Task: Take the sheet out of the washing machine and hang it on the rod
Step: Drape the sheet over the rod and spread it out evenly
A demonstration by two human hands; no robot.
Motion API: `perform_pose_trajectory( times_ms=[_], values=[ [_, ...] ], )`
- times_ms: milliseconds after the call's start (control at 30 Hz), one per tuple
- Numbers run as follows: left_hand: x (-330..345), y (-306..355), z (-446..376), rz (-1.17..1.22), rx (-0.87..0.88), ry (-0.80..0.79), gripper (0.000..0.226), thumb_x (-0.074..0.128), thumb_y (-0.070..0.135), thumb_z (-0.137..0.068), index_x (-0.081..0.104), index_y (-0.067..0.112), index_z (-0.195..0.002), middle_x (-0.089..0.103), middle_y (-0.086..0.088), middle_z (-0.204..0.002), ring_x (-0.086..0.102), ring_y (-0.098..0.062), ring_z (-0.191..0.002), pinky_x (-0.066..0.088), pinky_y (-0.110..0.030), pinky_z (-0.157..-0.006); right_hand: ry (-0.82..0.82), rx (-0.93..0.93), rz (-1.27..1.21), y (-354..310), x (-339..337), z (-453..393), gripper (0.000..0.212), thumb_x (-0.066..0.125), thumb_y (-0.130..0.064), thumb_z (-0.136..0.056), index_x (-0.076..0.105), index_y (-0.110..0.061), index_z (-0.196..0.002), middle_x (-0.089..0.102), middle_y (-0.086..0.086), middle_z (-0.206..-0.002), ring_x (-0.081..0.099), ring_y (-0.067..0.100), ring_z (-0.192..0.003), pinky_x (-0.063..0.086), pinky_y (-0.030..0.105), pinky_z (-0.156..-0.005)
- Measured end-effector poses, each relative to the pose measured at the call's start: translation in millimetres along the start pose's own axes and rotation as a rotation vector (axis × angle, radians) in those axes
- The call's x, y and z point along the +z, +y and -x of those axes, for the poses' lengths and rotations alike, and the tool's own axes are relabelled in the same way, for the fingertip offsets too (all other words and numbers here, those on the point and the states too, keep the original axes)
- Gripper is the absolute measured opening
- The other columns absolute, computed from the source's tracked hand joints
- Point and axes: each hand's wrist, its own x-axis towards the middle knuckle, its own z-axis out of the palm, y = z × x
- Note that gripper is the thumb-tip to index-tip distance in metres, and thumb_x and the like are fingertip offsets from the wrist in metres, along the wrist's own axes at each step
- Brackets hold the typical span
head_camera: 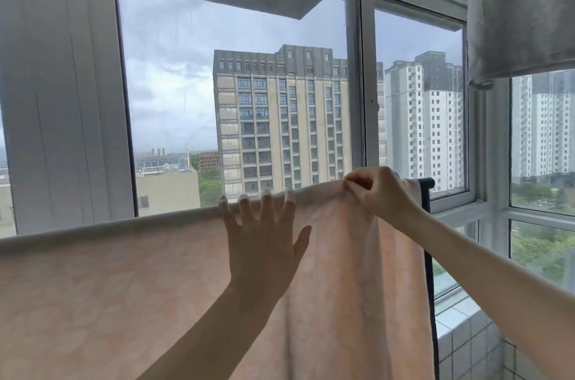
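Observation:
A pale peach sheet [124, 286] hangs draped over a horizontal rod, filling the lower half of the head view. Only the rod's dark right end [426, 183] shows past the cloth. My left hand [264, 239] lies flat against the sheet just under the top fold, fingers spread and straight, their tips at the fold. My right hand [379, 193] pinches the sheet's top edge near the rod's right end. The sheet's right edge has a dark trim hanging down.
Large windows [242, 84] with white frames stand right behind the rod. A grey cloth [522, 12] hangs from above at the top right. A tiled ledge [466, 333] runs below the window at the lower right.

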Motion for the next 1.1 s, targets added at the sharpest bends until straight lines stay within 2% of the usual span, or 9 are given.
perform_pose_trajectory(
  times_ms=[33,133,200,400,533,667,833,967,1100],
  values=[
    [1.8,6.2,-2.9,-0.003,0.005,-0.001,0.059,0.036,0.056,-0.091,0.053,0.019,-0.134,0.059,-0.013,-0.123,0.053,-0.044,-0.104,0.027,-0.069,-0.102,-0.005,-0.003,-0.008,1.4,0.0,0.2,0.010,0.066,-0.028,-0.087,0.075,-0.031,-0.091,0.064,-0.030,-0.077,0.058,-0.011,-0.081,0.046,0.025,-0.091],
    [7.5,24.5,-13.1,0.000,0.017,-0.008,0.057,0.032,0.055,-0.090,0.055,0.023,-0.131,0.059,-0.012,-0.120,0.051,-0.043,-0.100,0.028,-0.070,-0.099,-0.032,-0.049,-0.078,3.2,-0.1,-0.2,0.011,0.067,-0.017,-0.088,0.075,-0.021,-0.094,0.068,-0.016,-0.081,0.059,-0.009,-0.077,0.045,0.006,-0.077],
    [11.4,32.9,-18.2,0.001,0.015,-0.002,0.053,0.037,0.054,-0.090,0.056,0.024,-0.129,0.058,-0.014,-0.117,0.050,-0.041,-0.100,0.028,-0.070,-0.099,-0.042,-0.075,-0.124,4.2,-0.3,-1.2,0.011,0.067,-0.014,-0.088,0.075,-0.018,-0.094,0.069,-0.012,-0.081,0.061,-0.007,-0.078,0.045,0.005,-0.072],
    [16.8,48.6,-28.0,-0.013,0.036,-0.003,0.051,0.056,0.057,-0.083,0.060,0.024,-0.122,0.060,-0.012,-0.115,0.054,-0.039,-0.099,0.031,-0.065,-0.096,-0.152,-0.115,-0.205,11.9,-1.1,-5.9,0.021,0.060,-0.009,-0.086,0.074,-0.022,-0.094,0.072,-0.012,-0.084,0.067,0.001,-0.082,0.055,0.021,-0.079],
    [22.2,48.2,-26.7,-0.059,0.063,0.036,0.056,0.064,0.060,-0.078,0.063,0.024,-0.122,0.060,-0.013,-0.114,0.053,-0.041,-0.098,0.034,-0.067,-0.092,-0.289,-0.074,-0.236,24.2,-18.1,-23.3,0.033,0.053,0.004,-0.086,0.068,-0.012,-0.111,0.071,-0.003,-0.104,0.064,0.005,-0.099,0.048,0.010,-0.085],
    [26.5,44.7,-26.7,-0.070,0.048,0.062,0.061,0.063,0.062,-0.077,0.060,0.026,-0.126,0.060,-0.014,-0.113,0.053,-0.043,-0.097,0.034,-0.069,-0.091,-0.379,-0.084,-0.004,45.4,-27.6,-34.0,0.018,0.061,-0.018,-0.091,0.073,-0.014,-0.103,0.072,-0.004,-0.098,0.064,0.006,-0.091,0.049,0.020,-0.085],
    [27.9,47.1,-27.2,-0.088,0.042,0.062,0.064,0.060,0.062,-0.079,0.055,0.028,-0.133,0.057,-0.014,-0.115,0.052,-0.044,-0.098,0.032,-0.070,-0.092,-0.277,-0.131,0.009,39.2,-23.2,-33.4,0.032,0.062,-0.016,-0.091,0.069,-0.025,-0.061,0.057,-0.026,-0.050,0.057,-0.009,-0.057,0.043,0.015,-0.064],
    [24.8,46.0,-25.9,-0.114,0.041,0.064,0.061,0.059,0.061,-0.081,0.056,0.027,-0.132,0.058,-0.015,-0.115,0.054,-0.043,-0.097,0.032,-0.069,-0.092,-0.116,-0.058,0.122,57.1,-29.0,-44.8,0.035,0.054,-0.005,-0.092,0.062,0.006,-0.060,0.069,0.010,-0.065,0.064,0.013,-0.061,0.053,0.029,-0.064],
    [22.4,44.6,-24.0,-0.127,0.040,0.052,0.061,0.058,0.061,-0.082,0.055,0.026,-0.132,0.057,-0.016,-0.116,0.053,-0.043,-0.097,0.029,-0.068,-0.093,-0.024,0.079,0.209,89.7,-64.7,-53.6,0.032,0.051,-0.003,-0.091,0.061,0.006,-0.062,0.062,0.012,-0.062,0.058,0.016,-0.061,0.041,0.025,-0.060]
  ],
)
